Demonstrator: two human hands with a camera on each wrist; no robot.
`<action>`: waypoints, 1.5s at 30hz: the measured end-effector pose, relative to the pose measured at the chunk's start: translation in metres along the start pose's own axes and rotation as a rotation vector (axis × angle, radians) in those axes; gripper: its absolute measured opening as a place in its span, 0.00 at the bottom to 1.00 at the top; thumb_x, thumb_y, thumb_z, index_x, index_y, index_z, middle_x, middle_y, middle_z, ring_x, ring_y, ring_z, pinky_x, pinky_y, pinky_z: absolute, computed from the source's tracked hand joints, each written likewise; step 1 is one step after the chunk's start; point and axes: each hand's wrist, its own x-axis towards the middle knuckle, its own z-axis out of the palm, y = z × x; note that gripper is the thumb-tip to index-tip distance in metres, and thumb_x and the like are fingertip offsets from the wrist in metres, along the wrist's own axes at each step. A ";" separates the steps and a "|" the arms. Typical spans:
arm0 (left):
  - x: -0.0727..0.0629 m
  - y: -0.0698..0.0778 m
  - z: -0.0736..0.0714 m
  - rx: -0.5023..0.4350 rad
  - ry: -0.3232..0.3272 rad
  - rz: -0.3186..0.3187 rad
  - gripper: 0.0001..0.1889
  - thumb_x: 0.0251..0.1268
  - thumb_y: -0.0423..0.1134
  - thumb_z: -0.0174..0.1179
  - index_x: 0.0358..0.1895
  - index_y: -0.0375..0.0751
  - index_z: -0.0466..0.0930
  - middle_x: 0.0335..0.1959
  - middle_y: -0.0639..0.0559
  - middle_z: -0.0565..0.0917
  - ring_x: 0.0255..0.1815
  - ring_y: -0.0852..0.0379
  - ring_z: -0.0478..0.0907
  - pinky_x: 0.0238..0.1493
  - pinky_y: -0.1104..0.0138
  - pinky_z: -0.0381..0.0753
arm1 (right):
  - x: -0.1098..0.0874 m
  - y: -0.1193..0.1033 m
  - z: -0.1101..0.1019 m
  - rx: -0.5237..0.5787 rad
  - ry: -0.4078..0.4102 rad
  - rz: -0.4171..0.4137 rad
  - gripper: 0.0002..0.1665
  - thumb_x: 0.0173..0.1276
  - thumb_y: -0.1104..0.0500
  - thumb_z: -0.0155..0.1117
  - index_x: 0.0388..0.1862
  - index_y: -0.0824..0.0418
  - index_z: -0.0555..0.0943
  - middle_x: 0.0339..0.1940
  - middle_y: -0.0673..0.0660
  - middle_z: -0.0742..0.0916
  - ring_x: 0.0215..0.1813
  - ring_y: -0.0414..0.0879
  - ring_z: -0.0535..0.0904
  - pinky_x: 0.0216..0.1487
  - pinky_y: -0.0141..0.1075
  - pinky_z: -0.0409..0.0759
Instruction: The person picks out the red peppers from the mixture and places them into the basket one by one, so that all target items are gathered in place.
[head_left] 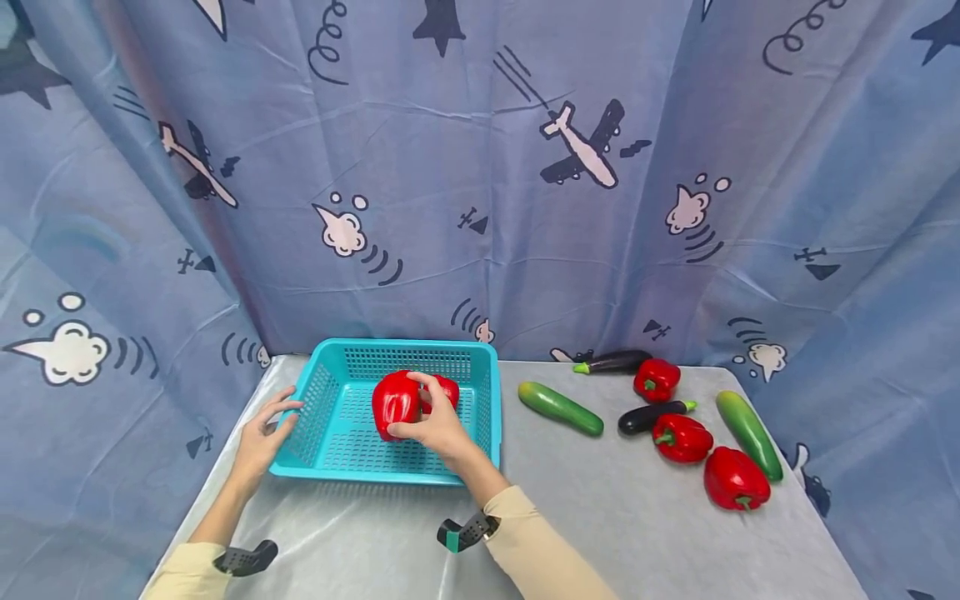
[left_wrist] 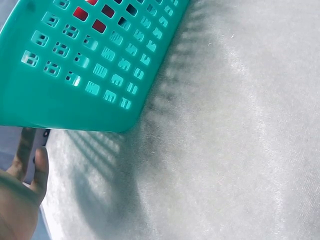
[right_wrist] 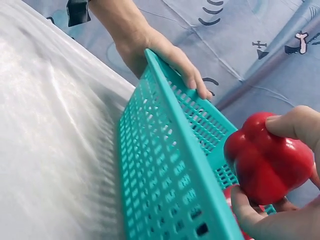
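My right hand [head_left: 438, 423] grips a glossy red bell pepper [head_left: 393, 406] over the turquoise plastic basket [head_left: 489, 417]. In the right wrist view, thumb and fingers spread around the pepper [right_wrist: 267, 162], its lobed end towards the camera. A second red bell pepper [head_left: 450, 388] lies in the basket, partly covered by the right hand. At the basket's left rim is my left hand [head_left: 258, 437], its fingers loosely extended over the edge. The left wrist view catches part of that hand [left_wrist: 20, 200] beside the basket's corner [left_wrist: 75, 110].
Right of the basket lie a green zucchini [head_left: 561, 408], another zucchini [head_left: 750, 433], two dark eggplants [head_left: 618, 362] and three red bell peppers [head_left: 682, 438]. A patterned blue curtain [head_left: 420, 167] hangs behind the grey-white covered table [head_left: 585, 500].
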 end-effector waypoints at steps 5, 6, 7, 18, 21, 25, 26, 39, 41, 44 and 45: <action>0.001 0.000 0.001 0.006 0.008 -0.004 0.16 0.77 0.35 0.58 0.59 0.27 0.79 0.74 0.39 0.68 0.74 0.48 0.62 0.57 0.73 0.67 | 0.004 0.006 0.011 -0.022 0.008 0.031 0.49 0.54 0.68 0.79 0.73 0.50 0.67 0.68 0.60 0.71 0.66 0.64 0.67 0.48 0.49 0.84; 0.001 0.000 0.001 0.005 0.007 -0.005 0.16 0.77 0.35 0.58 0.59 0.27 0.79 0.74 0.39 0.68 0.74 0.47 0.62 0.57 0.72 0.68 | 0.004 0.006 0.013 -0.020 0.010 0.035 0.49 0.54 0.68 0.79 0.73 0.51 0.67 0.68 0.60 0.71 0.66 0.64 0.67 0.48 0.49 0.84; 0.002 0.000 0.001 0.002 0.007 -0.003 0.16 0.77 0.35 0.58 0.59 0.27 0.79 0.74 0.39 0.68 0.74 0.47 0.62 0.57 0.72 0.68 | 0.005 0.006 0.016 -0.021 0.014 0.044 0.49 0.54 0.67 0.80 0.72 0.50 0.68 0.67 0.59 0.72 0.66 0.62 0.67 0.47 0.49 0.84; -0.005 0.041 0.003 -0.018 0.016 0.004 0.14 0.75 0.27 0.57 0.56 0.20 0.77 0.71 0.27 0.67 0.71 0.37 0.62 0.54 0.75 0.69 | 0.009 0.013 0.040 -0.037 0.041 0.093 0.46 0.54 0.62 0.83 0.71 0.51 0.72 0.62 0.55 0.76 0.68 0.59 0.67 0.47 0.49 0.84; -0.005 0.039 0.003 -0.015 0.015 0.010 0.14 0.75 0.28 0.57 0.56 0.19 0.77 0.71 0.27 0.67 0.71 0.40 0.63 0.54 0.76 0.69 | 0.012 0.015 0.045 -0.040 0.043 0.106 0.46 0.53 0.62 0.83 0.70 0.51 0.73 0.62 0.56 0.76 0.68 0.61 0.67 0.46 0.49 0.84; -0.005 0.038 0.002 -0.015 0.014 0.023 0.14 0.75 0.28 0.58 0.56 0.19 0.77 0.70 0.27 0.67 0.72 0.43 0.64 0.55 0.76 0.69 | 0.015 0.016 0.049 -0.038 0.022 0.119 0.46 0.52 0.62 0.83 0.69 0.51 0.73 0.62 0.57 0.76 0.69 0.62 0.67 0.46 0.50 0.84; -0.005 0.039 0.003 -0.018 0.014 0.020 0.14 0.75 0.28 0.58 0.56 0.19 0.77 0.70 0.26 0.67 0.72 0.43 0.64 0.55 0.76 0.69 | 0.016 0.016 0.050 -0.038 0.014 0.123 0.46 0.52 0.62 0.83 0.69 0.51 0.73 0.62 0.57 0.76 0.68 0.62 0.67 0.46 0.51 0.84; 0.001 0.001 0.002 -0.009 0.029 -0.022 0.14 0.76 0.31 0.59 0.57 0.25 0.79 0.72 0.36 0.69 0.75 0.44 0.60 0.57 0.73 0.67 | 0.024 0.024 0.055 0.021 -0.046 0.172 0.43 0.55 0.63 0.82 0.70 0.53 0.74 0.59 0.57 0.78 0.63 0.58 0.72 0.49 0.55 0.83; 0.002 -0.003 0.002 -0.019 0.030 -0.012 0.14 0.76 0.31 0.59 0.57 0.25 0.79 0.72 0.36 0.69 0.74 0.46 0.61 0.56 0.74 0.68 | 0.026 0.026 0.056 -0.004 -0.047 0.162 0.43 0.55 0.63 0.82 0.69 0.53 0.74 0.59 0.57 0.79 0.64 0.59 0.72 0.49 0.55 0.83; 0.003 -0.004 0.003 -0.038 0.032 0.001 0.14 0.75 0.31 0.60 0.57 0.26 0.80 0.72 0.37 0.69 0.74 0.49 0.62 0.55 0.76 0.69 | 0.029 0.028 0.058 -0.052 -0.044 0.142 0.43 0.54 0.62 0.83 0.69 0.53 0.75 0.59 0.57 0.79 0.65 0.60 0.71 0.48 0.54 0.83; 0.003 -0.005 0.003 -0.039 0.032 0.003 0.14 0.75 0.32 0.60 0.57 0.26 0.80 0.72 0.37 0.70 0.73 0.50 0.62 0.55 0.76 0.69 | 0.030 0.029 0.059 -0.067 -0.045 0.134 0.43 0.54 0.62 0.83 0.69 0.53 0.75 0.59 0.57 0.79 0.65 0.60 0.71 0.47 0.53 0.83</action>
